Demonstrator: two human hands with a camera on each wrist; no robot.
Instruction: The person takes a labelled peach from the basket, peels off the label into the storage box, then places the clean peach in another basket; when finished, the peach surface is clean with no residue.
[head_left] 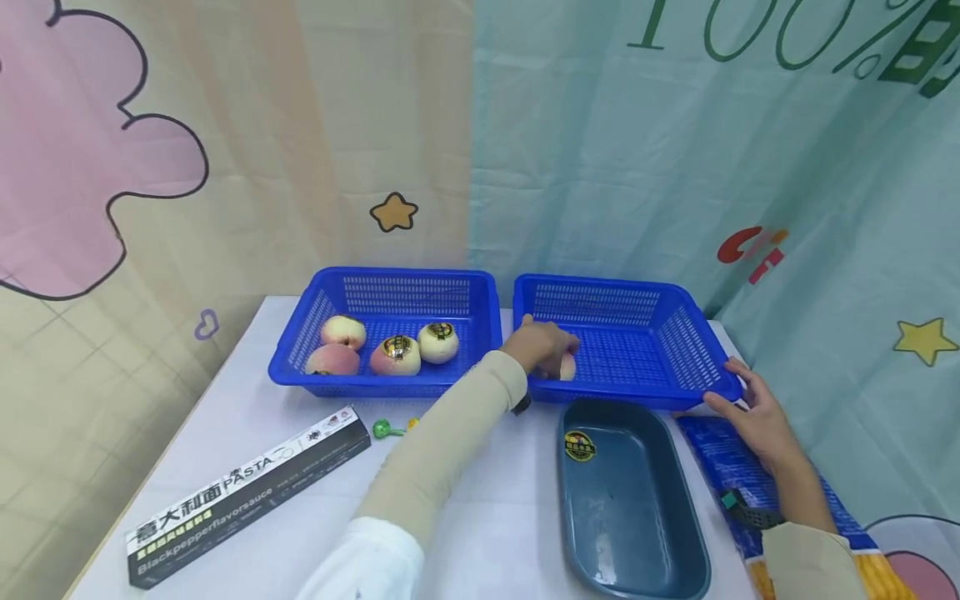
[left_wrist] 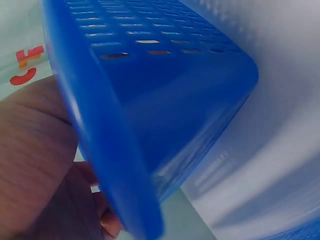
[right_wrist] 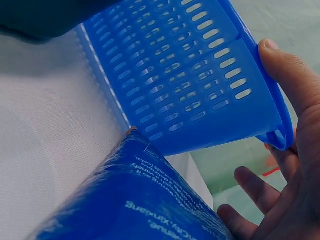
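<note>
My left hand (head_left: pixel 542 346) reaches into the right blue basket (head_left: pixel 637 392), its fingers round a pale peach (head_left: pixel 567 367) low by the near-left corner. In the left wrist view the basket's rim covers part of that hand, and the peach does not show. My right hand (head_left: pixel 761 421) holds the same basket by its near-right corner. The right wrist view shows the thumb (right_wrist: pixel 287 70) on the rim and a finger behind it, with the other fingers spread below. Several peaches (head_left: pixel 395 356), some with black-and-gold stickers, lie in the left blue basket (head_left: pixel 386 387).
A grey-blue tub (head_left: pixel 633 500) with a sticker inside stands in front of the right basket. Beside it lies a blue printed bag (head_left: pixel 720 454), under my right forearm. A black pasta box (head_left: pixel 247 496) and a small green item (head_left: pixel 382 429) lie at left. A curtain (head_left: pixel 420 125) hangs behind.
</note>
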